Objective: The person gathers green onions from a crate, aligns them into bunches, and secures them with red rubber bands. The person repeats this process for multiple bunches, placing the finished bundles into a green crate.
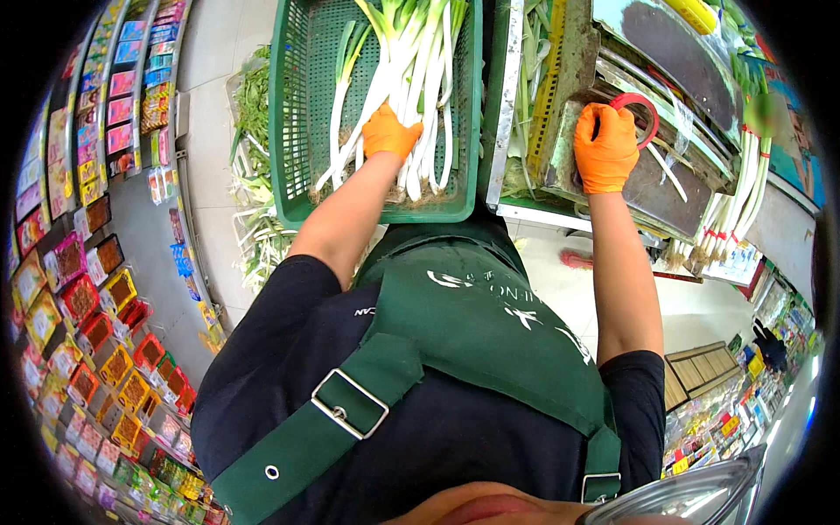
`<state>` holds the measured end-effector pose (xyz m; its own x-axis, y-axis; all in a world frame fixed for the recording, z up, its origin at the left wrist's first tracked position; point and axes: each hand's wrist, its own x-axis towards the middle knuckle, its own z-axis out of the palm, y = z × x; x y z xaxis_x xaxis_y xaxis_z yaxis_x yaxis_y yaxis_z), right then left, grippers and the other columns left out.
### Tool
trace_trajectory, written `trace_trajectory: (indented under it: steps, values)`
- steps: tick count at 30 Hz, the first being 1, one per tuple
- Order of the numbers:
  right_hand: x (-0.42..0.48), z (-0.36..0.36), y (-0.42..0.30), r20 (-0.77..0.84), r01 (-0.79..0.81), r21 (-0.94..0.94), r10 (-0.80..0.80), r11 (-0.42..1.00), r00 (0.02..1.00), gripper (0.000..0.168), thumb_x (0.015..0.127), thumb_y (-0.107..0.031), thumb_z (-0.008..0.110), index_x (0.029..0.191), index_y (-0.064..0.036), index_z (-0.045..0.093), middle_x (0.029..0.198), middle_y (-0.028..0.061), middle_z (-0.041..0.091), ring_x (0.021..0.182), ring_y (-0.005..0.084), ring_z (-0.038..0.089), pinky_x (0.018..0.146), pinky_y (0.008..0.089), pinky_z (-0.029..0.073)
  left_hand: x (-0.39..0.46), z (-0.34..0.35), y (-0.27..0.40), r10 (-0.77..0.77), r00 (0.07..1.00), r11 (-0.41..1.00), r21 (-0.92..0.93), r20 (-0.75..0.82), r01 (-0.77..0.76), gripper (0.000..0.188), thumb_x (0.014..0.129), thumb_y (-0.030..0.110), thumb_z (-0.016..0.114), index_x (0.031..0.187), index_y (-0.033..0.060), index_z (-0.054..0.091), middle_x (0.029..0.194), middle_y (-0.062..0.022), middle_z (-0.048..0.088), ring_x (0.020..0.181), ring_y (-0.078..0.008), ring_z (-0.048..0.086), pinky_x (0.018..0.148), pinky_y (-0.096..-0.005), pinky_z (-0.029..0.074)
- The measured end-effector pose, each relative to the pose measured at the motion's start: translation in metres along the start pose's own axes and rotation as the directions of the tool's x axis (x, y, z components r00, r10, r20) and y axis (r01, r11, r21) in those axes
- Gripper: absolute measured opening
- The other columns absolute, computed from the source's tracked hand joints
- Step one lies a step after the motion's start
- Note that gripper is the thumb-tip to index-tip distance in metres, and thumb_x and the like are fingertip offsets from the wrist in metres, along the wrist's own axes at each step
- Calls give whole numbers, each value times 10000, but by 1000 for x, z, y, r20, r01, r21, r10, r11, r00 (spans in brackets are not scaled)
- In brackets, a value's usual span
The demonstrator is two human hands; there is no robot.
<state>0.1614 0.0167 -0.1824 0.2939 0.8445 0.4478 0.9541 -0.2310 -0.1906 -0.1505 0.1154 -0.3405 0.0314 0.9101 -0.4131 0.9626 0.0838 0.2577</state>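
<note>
My left hand (388,133), in an orange glove, lies on white leek stalks (420,85) in a green plastic crate (282,164). Its thumb points right and its fingers curl down among the stalks; whether they grip any is hidden. The roots of the leeks point towards me. To the right, my right hand (607,144), also gloved in orange, is curled in a loose fist over a worn metal stand. A roll of red tape (646,121) touches or lies just behind its fingers; whether they hold it cannot be told.
Leafy greens (252,111) and trimmings lie left of the crate. A metal-edged bin (505,111) with leaves stands between crate and stand. Leeks bundled with red tape (735,210) lie at the stand's right. Shelves of packaged goods (118,295) line the left.
</note>
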Motion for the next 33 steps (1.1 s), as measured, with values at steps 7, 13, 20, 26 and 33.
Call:
trace_trajectory:
  steps: [7,13,20,26,33]
  values:
    - [4,1,-1,-25,4,42,-3,999,1000,92,819,-180,725,893,-153,677,888,104,626,826,336,640,681,459,524,54,38,-23,128,923,769,-624,363,139,493,763,228,758,1190,19,627,1124,-159,697,1077,-277,661,929,-409,518]
    - [1,-1,-3,-20,-38,29,39,999,999,86,824,-179,717,900,-153,685,893,113,630,828,347,639,684,461,524,57,-66,-79,345,830,281,-892,438,353,382,750,167,665,1084,-13,708,824,-46,649,687,-139,585,626,-274,480]
    - [3,-3,-3,1,-27,16,27,1000,1000,98,827,-151,725,919,-149,691,900,97,629,822,327,644,681,434,524,61,-32,-92,-75,995,786,-611,59,95,541,797,213,688,1287,9,581,1157,-178,697,1001,-284,680,916,-394,532]
    - [2,-3,-1,3,-33,28,33,999,999,118,826,-129,726,939,-150,697,912,91,641,832,318,653,694,420,529,42,-30,-76,57,991,732,-670,-119,-123,539,809,241,666,1309,52,603,1166,-164,721,1060,-322,689,955,-396,512]
    - [2,-2,-2,-26,-28,65,30,997,999,93,837,-182,713,917,-145,681,881,113,613,827,347,632,687,459,517,66,-41,-99,90,936,996,22,-341,-87,387,801,212,701,1144,57,612,1070,-193,656,1046,-388,637,917,-460,509]
